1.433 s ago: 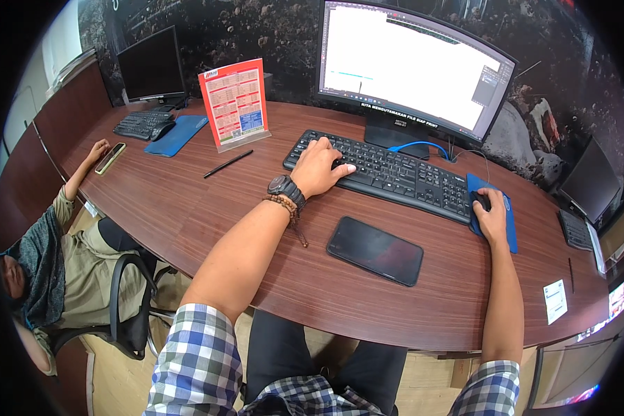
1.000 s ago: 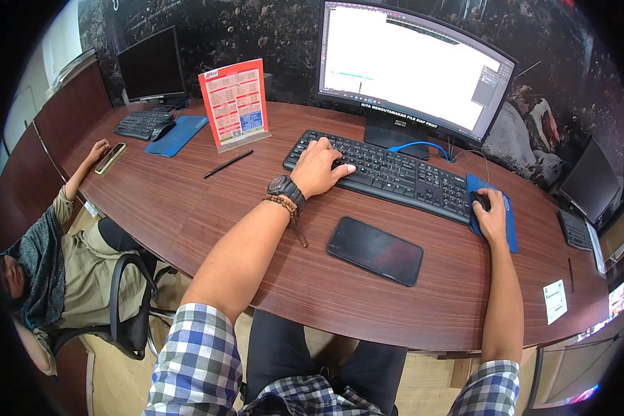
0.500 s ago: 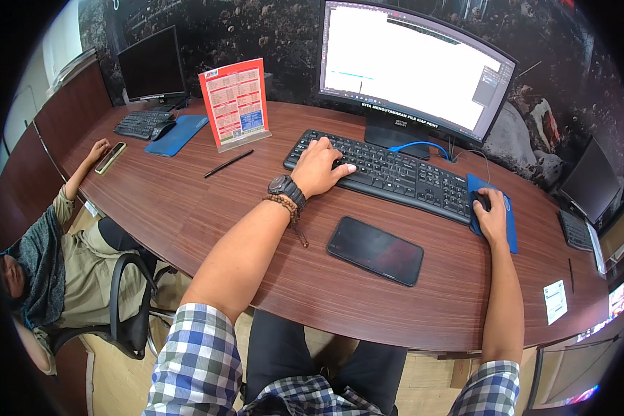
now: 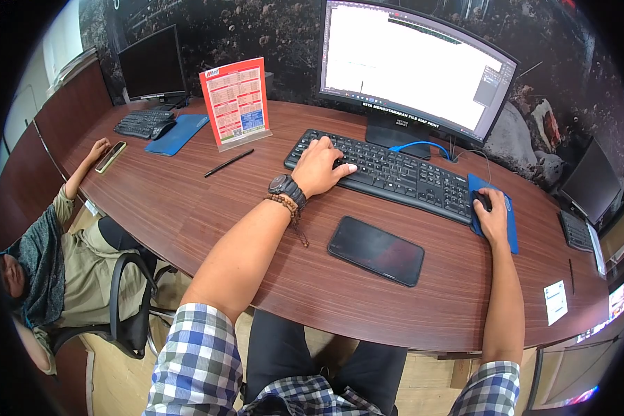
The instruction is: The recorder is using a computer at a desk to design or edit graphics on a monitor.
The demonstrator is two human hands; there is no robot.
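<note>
My left hand (image 4: 320, 168) rests flat on the left end of a black keyboard (image 4: 395, 175), fingers spread over the keys; a black watch and bead bracelet sit on that wrist. My right hand (image 4: 491, 218) is cupped over a black mouse (image 4: 481, 201) on a blue mouse pad (image 4: 509, 225) to the keyboard's right. A wide curved monitor (image 4: 412, 69) with a bright white screen stands behind the keyboard. A black phone (image 4: 376, 250) lies face up on the wooden desk (image 4: 187, 208), between my forearms.
A red-and-white card in a clear stand (image 4: 236, 102) and a black pen (image 4: 228, 163) lie left of the keyboard. Further left are a second monitor (image 4: 152, 67), keyboard (image 4: 137, 123) and blue pad (image 4: 177, 133). A person (image 4: 55, 263) sits in a chair at the left, hand by a phone (image 4: 110, 157).
</note>
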